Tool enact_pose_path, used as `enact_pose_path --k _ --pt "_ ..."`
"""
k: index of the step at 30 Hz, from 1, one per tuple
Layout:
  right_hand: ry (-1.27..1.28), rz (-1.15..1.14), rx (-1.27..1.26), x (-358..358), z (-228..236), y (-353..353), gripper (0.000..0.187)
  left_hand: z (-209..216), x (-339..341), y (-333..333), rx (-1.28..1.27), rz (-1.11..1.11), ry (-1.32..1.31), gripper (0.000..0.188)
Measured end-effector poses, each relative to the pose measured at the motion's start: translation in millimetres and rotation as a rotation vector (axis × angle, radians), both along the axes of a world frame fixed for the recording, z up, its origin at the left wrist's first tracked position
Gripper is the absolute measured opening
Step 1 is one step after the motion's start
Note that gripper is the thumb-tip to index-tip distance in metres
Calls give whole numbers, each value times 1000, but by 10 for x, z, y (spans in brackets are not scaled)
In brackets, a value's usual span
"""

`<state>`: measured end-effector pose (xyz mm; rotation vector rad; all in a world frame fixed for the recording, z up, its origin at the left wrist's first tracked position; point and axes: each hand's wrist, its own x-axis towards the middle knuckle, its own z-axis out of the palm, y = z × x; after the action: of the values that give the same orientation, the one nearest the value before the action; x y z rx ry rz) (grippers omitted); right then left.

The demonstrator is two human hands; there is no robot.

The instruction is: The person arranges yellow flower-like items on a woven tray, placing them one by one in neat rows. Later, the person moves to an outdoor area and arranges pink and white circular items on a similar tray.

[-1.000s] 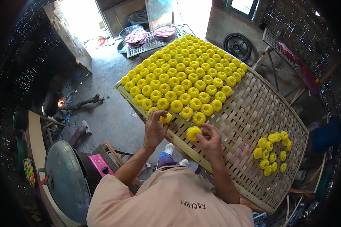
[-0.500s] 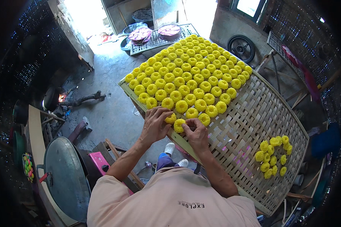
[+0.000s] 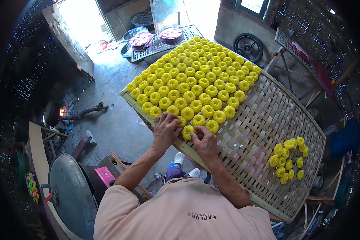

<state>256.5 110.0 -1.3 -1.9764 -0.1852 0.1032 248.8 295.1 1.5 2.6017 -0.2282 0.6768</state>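
Observation:
At the near left edge of a woven bamboo tray (image 3: 264, 108), both my hands are on yellow, crumbly, ring-shaped cakes. My right hand (image 3: 205, 145) pinches the nearest cake (image 3: 188, 133) between thumb and fingers, at its right side. Just left of it, my left hand (image 3: 166, 131) has its fingers curled around another cake (image 3: 182, 121), partly covering it. Beyond my hands, many such cakes (image 3: 196, 88) sit in close rows on the far part of the tray. A loose cluster of yellow pieces (image 3: 284, 162) lies on the tray's right part.
A large round metal lid (image 3: 71, 192) and a pink box (image 3: 105, 176) are at lower left. Further left, a fire (image 3: 63, 111) burns beside a log (image 3: 86, 112). Pink-and-white stacks (image 3: 141, 41) rest on a far rack. A black wheel (image 3: 248, 47) leans against the wall.
The view has shifted slightly, moving the tray a little left and up in the picture. My left hand has turned a little, its fingers still at the edge cake; my right hand keeps its pinch.

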Motion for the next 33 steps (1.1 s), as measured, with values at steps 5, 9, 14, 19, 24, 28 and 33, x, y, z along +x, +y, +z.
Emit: enact_pose_path --k 5,9,14,19,24,28,33 --pt "-198 36 -106 -58 25 -25 34 50 -6 113 120 -66 84 26" --pt "-316 -29 -154 -107 2 -10 33 191 -51 123 104 -104 179 31" --pt "-316 -56 -208 -118 -18 -97 27 275 -97 140 -11 -140 140 30" --pt "-371 -265 -220 -164 241 -710 25 392 -208 -126 -229 -142 -14 22" --pt "-414 -771 -683 -52 227 -2148 26 493 -140 -1032 -433 -405 77 26" --pt "-275 -1052 -1202 -185 74 -3218 30 501 195 -1960 -379 -638 157 35" --pt "68 -836 -1226 -133 -143 -3529 33 142 753 -3377 7 -757 207 29"
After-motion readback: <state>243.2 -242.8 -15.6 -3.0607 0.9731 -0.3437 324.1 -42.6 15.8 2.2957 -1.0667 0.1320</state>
